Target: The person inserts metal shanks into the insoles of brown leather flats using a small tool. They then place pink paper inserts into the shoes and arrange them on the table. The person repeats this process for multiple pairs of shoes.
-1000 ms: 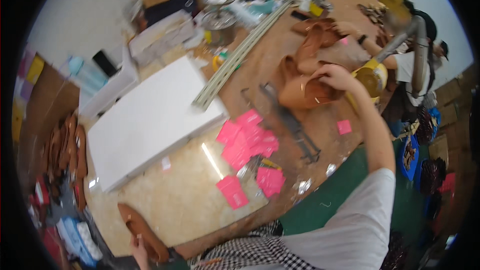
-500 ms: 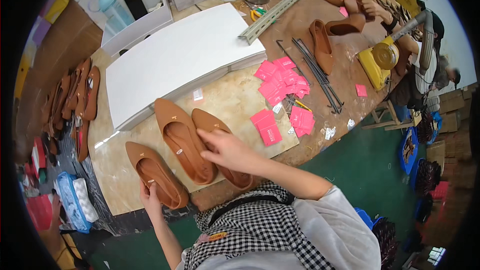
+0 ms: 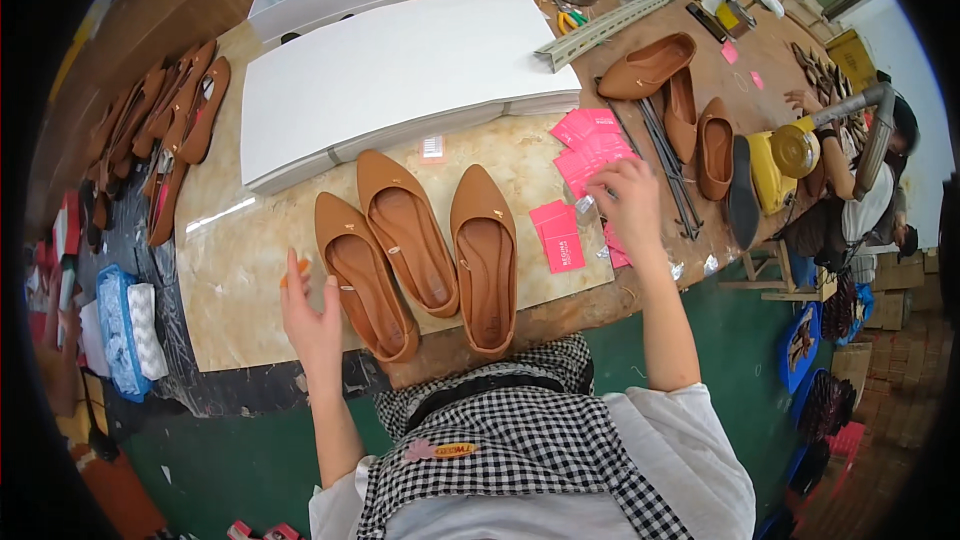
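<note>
Three brown pointed flats lie in front of me, toes away: a left shoe (image 3: 362,275), a middle shoe (image 3: 410,240) and a right shoe (image 3: 484,260). My left hand (image 3: 315,325) is beside the left shoe, fingers spread and holding nothing; something orange covers one fingertip. Over the pink cards (image 3: 592,143) reaches my right hand (image 3: 632,205), its fingers bent and slightly apart, with nothing visible in them. It partly hides a lower bunch of cards. Another small stack of pink cards (image 3: 558,240) lies left of that hand.
A thick stack of white sheets (image 3: 400,80) fills the table's far side, with a metal angle bar (image 3: 610,28) on its corner. Thin dark rods (image 3: 672,170) lie at right near more flats (image 3: 715,148) and a yellow machine (image 3: 768,168). A person works beyond. Many shoes (image 3: 165,120) are piled at left.
My left hand has let go of the left shoe. My right hand has left the shoes and moved right to the pink cards. Other flats now lie nearer, beside and over the rods.
</note>
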`<move>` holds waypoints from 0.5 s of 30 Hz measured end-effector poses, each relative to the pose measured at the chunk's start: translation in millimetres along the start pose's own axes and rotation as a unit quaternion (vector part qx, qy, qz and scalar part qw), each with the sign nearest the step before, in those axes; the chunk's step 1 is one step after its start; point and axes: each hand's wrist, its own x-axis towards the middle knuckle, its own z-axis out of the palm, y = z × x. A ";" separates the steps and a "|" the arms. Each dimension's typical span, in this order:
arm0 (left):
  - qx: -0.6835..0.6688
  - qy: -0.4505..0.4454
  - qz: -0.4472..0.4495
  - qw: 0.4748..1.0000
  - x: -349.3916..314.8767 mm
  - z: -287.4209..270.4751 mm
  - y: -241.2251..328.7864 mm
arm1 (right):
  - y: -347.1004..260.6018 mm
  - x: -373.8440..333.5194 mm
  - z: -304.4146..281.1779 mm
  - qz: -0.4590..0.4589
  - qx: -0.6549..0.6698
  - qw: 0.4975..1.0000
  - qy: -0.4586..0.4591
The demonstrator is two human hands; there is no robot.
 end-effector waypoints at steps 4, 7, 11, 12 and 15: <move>-0.025 -0.180 0.312 0.932 -20.1 22.1 68.8 | 14.4 15.6 -38.2 0.233 0.466 0.847 0.102; 0.044 -0.349 0.415 0.839 -42.1 50.5 85.9 | 1.5 32.1 -71.6 0.195 0.541 0.798 0.181; 0.135 -0.430 0.399 0.798 -45.3 55.7 83.6 | 2.0 29.7 -92.2 0.169 0.540 0.802 0.190; 0.135 -0.420 0.395 0.806 -44.4 54.4 83.7 | 1.2 28.4 -95.1 0.169 0.518 0.821 0.170; 0.084 -0.333 0.436 0.832 -44.0 55.7 77.7 | -12.9 26.5 -105.4 0.152 0.601 0.771 0.148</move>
